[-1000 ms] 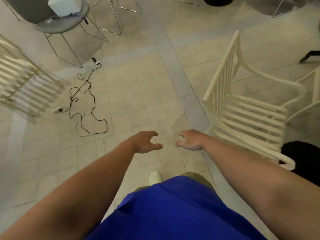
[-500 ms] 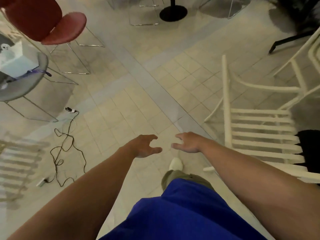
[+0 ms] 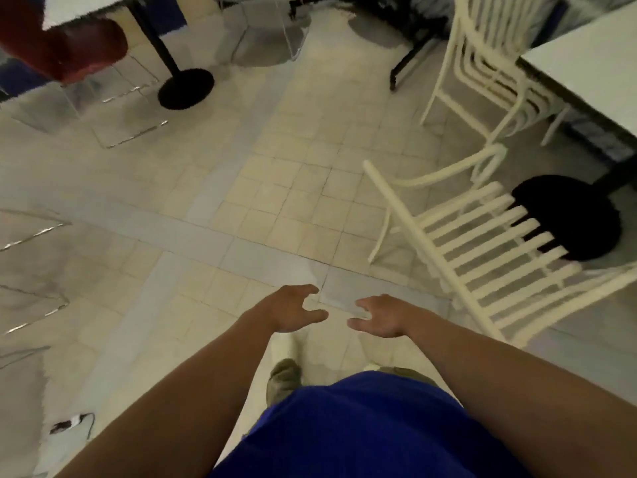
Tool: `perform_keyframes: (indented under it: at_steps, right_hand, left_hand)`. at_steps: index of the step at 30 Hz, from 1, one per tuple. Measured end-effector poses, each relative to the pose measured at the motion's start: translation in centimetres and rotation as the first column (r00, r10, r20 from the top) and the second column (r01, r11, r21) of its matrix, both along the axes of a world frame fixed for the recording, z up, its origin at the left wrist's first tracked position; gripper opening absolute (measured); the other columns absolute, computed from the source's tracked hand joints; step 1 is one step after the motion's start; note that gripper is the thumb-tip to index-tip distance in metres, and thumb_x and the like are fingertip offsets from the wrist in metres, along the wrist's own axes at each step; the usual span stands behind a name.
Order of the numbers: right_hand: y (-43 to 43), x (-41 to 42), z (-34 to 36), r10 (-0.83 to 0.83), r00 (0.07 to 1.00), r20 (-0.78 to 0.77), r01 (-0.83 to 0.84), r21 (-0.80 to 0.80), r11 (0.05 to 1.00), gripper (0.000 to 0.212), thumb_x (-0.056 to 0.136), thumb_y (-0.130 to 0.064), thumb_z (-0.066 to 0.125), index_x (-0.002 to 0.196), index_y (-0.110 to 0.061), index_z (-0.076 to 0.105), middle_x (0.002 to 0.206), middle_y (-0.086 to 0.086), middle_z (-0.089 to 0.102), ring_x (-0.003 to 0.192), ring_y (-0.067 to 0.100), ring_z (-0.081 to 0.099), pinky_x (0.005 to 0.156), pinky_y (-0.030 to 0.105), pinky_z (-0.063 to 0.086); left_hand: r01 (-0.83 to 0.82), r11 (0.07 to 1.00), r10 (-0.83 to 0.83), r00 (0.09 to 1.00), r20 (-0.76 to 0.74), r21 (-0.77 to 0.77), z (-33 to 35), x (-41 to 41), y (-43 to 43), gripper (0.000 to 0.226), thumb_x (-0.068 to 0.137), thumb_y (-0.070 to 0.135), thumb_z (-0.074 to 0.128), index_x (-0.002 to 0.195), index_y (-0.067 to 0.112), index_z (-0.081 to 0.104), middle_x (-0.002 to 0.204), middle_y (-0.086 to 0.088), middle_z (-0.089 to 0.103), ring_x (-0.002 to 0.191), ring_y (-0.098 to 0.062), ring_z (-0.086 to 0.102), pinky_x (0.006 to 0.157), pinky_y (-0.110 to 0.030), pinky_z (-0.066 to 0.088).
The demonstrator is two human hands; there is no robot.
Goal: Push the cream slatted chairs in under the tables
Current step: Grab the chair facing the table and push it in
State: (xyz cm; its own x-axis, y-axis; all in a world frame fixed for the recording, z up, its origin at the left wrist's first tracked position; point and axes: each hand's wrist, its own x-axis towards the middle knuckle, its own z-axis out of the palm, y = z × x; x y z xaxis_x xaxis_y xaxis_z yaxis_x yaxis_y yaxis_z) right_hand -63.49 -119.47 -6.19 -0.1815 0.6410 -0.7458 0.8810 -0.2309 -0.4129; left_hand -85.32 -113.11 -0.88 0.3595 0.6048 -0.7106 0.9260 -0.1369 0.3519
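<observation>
A cream slatted chair [image 3: 482,246] stands at the right, its back rail toward me and its seat facing a white table [image 3: 593,67] on a black round base [image 3: 568,215]. A second cream slatted chair [image 3: 482,63] stands farther back beside the same table. My left hand [image 3: 293,308] and my right hand [image 3: 382,315] hover over the tiled floor, low in the middle, fingers spread and holding nothing. The right hand is a short way left of the near chair's back rail and does not touch it.
A red chair [image 3: 69,46] on thin wire legs stands at the top left beside another table's black pedestal base [image 3: 186,88]. Wire chair legs [image 3: 31,236] line the left edge. A black cable end [image 3: 69,422] lies at the lower left. Open tiled floor [image 3: 241,201] spreads ahead.
The view has swung right and forward: the cable and red chair slid left, and the white table with its black base came into view. Both hands stay open in front of me.
</observation>
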Motion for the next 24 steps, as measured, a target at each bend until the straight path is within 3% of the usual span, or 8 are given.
perform_keyframes:
  at_steps: [5,11,16,21,24]
  right_hand:
    - [2.5,-0.3,-1.7,-0.332,0.943,0.036,0.333,-0.005,0.943,0.083,0.091,-0.071,0.041,0.155,-0.020,0.025,0.162,0.003,0.025,0.146,0.024,0.028,0.118,0.041,0.024]
    - [2.3,-2.9,-1.0,-0.632,0.773,0.047,0.633,-0.023,0.773,0.082,0.093,-0.069,0.040,0.156,-0.018,0.024,0.162,0.004,0.023,0.147,0.025,0.023,0.119,0.040,0.019]
    - [1.8,-3.1,-0.5,-0.767,0.640,0.046,0.769,-0.017,0.640,0.083,0.092,-0.069,0.041,0.155,-0.019,0.026,0.161,0.004,0.028,0.145,0.025,0.028,0.118,0.040,0.022]
    - [1.8,-0.9,-0.4,-0.834,0.551,0.023,0.834,0.021,0.552,0.083,0.090,-0.071,0.043,0.155,-0.021,0.028,0.160,0.003,0.031,0.145,0.024,0.030,0.118,0.041,0.024]
    - [1.8,1.1,0.6,-0.863,0.505,0.006,0.858,0.104,0.502,0.074,0.091,-0.067,0.046,0.149,-0.021,0.041,0.150,0.001,0.046,0.136,0.023,0.042,0.113,0.039,0.033]
  left_hand:
    - [0.328,0.944,-0.327,0.944,0.037,-0.040,-2.0,2.1,10.0,0.076,0.089,0.061,0.061,0.153,0.029,0.035,0.156,-0.001,0.039,0.137,-0.020,0.043,0.110,-0.033,0.035]
    - [0.642,0.758,-0.644,0.765,0.018,-0.118,-2.9,4.8,16.4,0.079,0.088,0.061,0.063,0.153,0.026,0.035,0.155,-0.003,0.040,0.137,-0.020,0.043,0.108,-0.030,0.035]
    - [0.776,0.613,-0.779,0.625,0.049,-0.147,-2.6,9.1,17.2,0.079,0.087,0.061,0.064,0.153,0.027,0.035,0.155,-0.002,0.040,0.134,-0.022,0.046,0.106,-0.034,0.039]
    - [0.853,0.507,-0.853,0.517,0.066,-0.126,-2.4,14.0,17.3,0.078,0.089,0.059,0.063,0.154,0.027,0.034,0.155,-0.002,0.040,0.136,-0.021,0.044,0.101,-0.029,0.037]
    - [0.877,0.472,-0.875,0.479,0.073,-0.088,-1.8,16.9,17.7,0.073,0.089,0.057,0.063,0.151,0.026,0.040,0.151,0.000,0.045,0.133,-0.019,0.047,0.100,-0.028,0.038]
